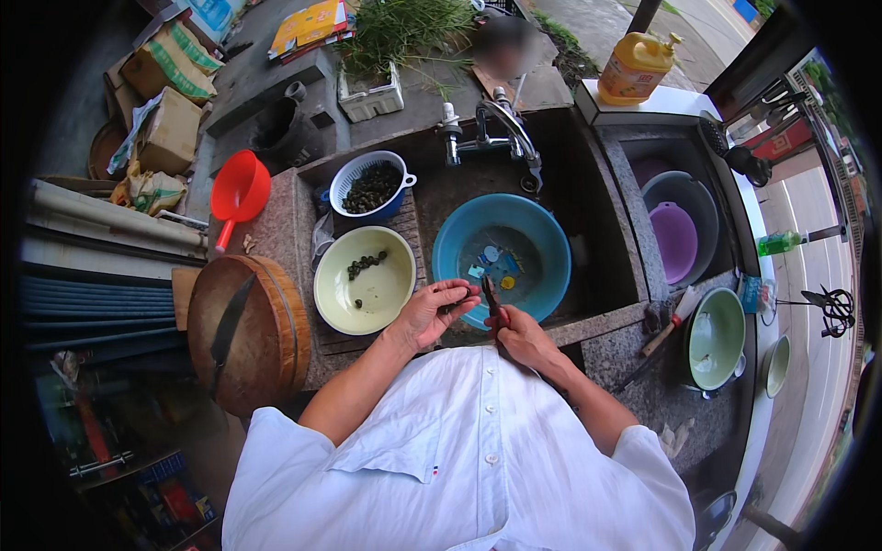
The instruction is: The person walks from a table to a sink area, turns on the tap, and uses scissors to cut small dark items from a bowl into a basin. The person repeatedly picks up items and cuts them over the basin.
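Note:
Between the fingers of my left hand [428,311] is a small dark snail [453,303], partly hidden by them. My right hand [527,337] grips red-handled pliers [492,303], their dark jaws pointing up and away from me. Both hands are over the near rim of a blue plastic basin [446,227] in the sink. A pale yellow bowl [337,303] left of it has several dark snails [365,264] inside. Behind that bowl, a white strainer [342,173] set in a blue bowl is heaped with more snails [373,189].
A chrome faucet [506,124] overhangs the stone sink [599,206]. At left, a cleaver [231,324] lies on a round wooden chopping block [210,296], below a red ladle [241,186]. To the right are a green bowl [716,337], a brush [672,324] and a purple basin [672,241].

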{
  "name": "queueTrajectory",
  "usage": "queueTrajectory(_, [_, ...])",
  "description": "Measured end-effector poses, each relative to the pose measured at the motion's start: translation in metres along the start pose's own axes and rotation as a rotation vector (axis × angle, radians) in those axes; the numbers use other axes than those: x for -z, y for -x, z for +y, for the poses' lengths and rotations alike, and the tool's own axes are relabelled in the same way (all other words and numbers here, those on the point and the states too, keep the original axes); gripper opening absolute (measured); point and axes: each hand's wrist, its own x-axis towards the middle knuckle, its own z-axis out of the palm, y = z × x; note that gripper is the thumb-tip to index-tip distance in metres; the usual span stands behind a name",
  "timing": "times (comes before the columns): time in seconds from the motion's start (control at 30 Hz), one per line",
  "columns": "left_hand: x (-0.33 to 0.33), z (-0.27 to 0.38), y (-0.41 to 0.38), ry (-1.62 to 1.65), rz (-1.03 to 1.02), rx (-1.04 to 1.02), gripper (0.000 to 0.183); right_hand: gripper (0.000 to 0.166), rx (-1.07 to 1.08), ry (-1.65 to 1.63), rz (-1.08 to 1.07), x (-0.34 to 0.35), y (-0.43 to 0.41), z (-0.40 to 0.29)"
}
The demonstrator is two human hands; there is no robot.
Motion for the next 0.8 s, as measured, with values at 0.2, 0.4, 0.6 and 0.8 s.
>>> queueTrajectory(0.2, [0.005, -0.003, -0.001, -0.036, -0.025, -0.011, 0.019, 0.03, 0.02, 0.082, -0.005, 0.004, 0.005, -0.011])
queueTrajectory(0.4, [0.007, -0.009, -0.004, -0.019, 0.01, -0.047, 0.019, 0.034, -0.028, 0.234, -0.091, 0.008, 0.015, -0.035])
queueTrajectory(0.6, [0.009, -0.016, -0.008, 0.087, 0.056, -0.035, 0.017, 0.038, -0.047, 0.271, -0.085, 0.005, 0.022, -0.057])
queueTrajectory(0.8, [0.014, -0.016, -0.008, 0.121, 0.034, -0.03, 0.017, 0.042, 0.031, 0.255, -0.078, 0.004, 0.024, -0.062])
